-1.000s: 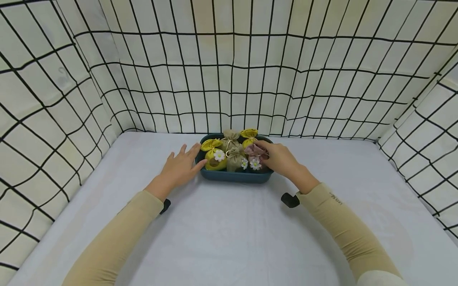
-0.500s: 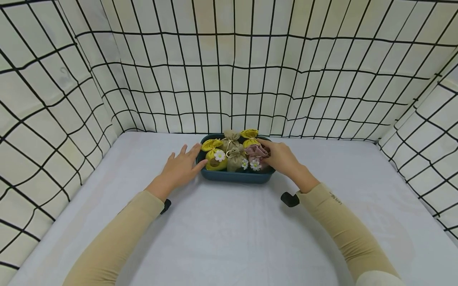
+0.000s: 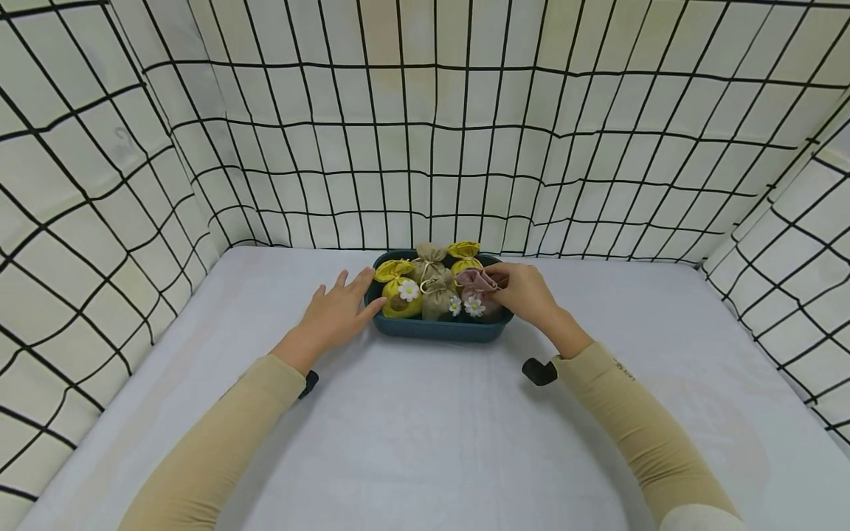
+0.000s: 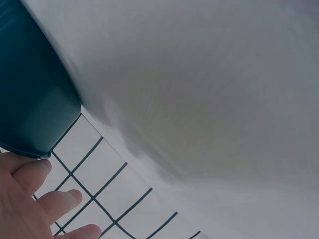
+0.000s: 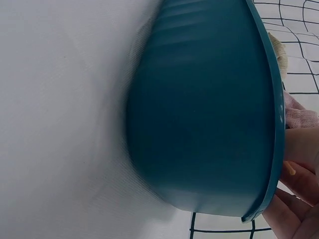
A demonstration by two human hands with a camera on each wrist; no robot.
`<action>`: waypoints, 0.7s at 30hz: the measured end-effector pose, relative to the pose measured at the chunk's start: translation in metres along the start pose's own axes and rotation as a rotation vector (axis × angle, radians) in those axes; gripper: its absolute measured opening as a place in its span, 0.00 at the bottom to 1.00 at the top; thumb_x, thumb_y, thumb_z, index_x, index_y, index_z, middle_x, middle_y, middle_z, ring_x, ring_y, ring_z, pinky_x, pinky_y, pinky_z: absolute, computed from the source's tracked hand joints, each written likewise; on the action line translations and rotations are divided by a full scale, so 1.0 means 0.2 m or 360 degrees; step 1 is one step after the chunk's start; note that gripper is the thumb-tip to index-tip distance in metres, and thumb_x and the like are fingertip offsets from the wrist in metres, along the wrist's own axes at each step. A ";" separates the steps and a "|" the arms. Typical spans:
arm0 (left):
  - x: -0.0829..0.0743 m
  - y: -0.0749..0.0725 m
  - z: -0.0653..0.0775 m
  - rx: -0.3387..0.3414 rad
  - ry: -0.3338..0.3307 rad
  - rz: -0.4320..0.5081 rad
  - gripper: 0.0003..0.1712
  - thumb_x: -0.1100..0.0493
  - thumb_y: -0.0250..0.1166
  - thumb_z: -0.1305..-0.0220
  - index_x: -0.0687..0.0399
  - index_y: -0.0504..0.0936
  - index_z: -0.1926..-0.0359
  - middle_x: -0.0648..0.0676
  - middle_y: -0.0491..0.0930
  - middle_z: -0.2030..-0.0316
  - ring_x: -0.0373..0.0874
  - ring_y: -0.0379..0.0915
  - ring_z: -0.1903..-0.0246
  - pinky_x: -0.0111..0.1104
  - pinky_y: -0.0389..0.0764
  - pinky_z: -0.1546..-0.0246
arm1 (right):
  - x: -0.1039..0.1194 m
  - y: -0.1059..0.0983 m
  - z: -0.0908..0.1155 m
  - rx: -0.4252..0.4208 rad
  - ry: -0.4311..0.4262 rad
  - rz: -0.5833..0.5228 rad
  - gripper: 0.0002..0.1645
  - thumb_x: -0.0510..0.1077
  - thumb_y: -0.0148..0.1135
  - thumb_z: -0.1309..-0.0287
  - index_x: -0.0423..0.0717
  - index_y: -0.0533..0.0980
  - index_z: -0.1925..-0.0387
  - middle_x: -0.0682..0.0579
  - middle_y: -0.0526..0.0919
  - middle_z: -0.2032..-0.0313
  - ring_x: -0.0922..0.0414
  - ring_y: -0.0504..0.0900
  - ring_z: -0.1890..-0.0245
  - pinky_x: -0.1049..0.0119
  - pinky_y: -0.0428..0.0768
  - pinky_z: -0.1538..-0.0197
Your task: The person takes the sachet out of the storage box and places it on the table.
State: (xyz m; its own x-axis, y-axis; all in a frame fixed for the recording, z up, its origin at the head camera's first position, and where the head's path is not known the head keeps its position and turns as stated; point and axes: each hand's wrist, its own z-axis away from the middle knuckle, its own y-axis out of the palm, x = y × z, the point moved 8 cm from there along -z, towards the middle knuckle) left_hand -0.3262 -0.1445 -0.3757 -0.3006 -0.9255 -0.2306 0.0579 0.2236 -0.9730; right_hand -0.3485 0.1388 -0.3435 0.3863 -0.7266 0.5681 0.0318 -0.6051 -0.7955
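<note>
A dark teal plastic tub (image 3: pixel 438 330) holds several small drawstring pouches. My left hand (image 3: pixel 335 310) lies at its left end with fingers spread and straight; in the left wrist view the fingertips (image 4: pixel 42 167) meet the tub's rim. At the right end, my right hand (image 3: pixel 527 295) pinches the gathered top of a pink pouch (image 3: pixel 476 282) that bears a white flower. A cord end (image 5: pixel 289 168) sticks out between those fingers in the right wrist view. Beside it sit a beige pouch (image 3: pixel 437 295) and a yellow pouch (image 3: pixel 402 299) with a flower.
Behind these, another beige pouch (image 3: pixel 430 253) and another yellow pouch (image 3: pixel 464 251) stand in the tub. The tub rests on a white-covered table (image 3: pixel 425 435), near its back edge. Black grid netting (image 3: pixel 458 140) over pale walls encloses the back and sides.
The right hand's fingers have shifted slightly rightward at the pink pouch's top. The left hand and the tub hold nearly the same place.
</note>
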 end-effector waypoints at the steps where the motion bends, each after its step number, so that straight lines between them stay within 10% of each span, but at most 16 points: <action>1: 0.00 0.00 0.00 0.0001 0.0001 -0.0001 0.43 0.37 0.45 0.19 0.58 0.48 0.18 0.60 0.51 0.21 0.67 0.41 0.23 0.69 0.47 0.31 | 0.00 0.00 0.00 -0.0005 -0.0002 -0.0004 0.26 0.36 0.72 0.39 0.34 0.80 0.40 0.40 0.88 0.55 0.46 0.87 0.55 0.53 0.85 0.54; 21: 0.01 0.01 -0.01 0.0027 -0.0018 0.0017 0.44 0.36 0.45 0.19 0.56 0.46 0.17 0.59 0.50 0.20 0.66 0.39 0.22 0.68 0.46 0.30 | -0.05 -0.10 0.01 -0.0141 0.0050 -0.0233 0.22 0.34 0.70 0.39 0.32 0.82 0.43 0.37 0.87 0.50 0.43 0.86 0.50 0.51 0.84 0.49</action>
State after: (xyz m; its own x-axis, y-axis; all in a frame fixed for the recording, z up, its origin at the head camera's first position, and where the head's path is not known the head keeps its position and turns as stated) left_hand -0.3278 -0.1449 -0.3787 -0.2889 -0.9266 -0.2408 0.0769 0.2283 -0.9706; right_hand -0.3503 0.1589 -0.3341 0.3545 -0.6375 0.6840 0.0036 -0.7306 -0.6828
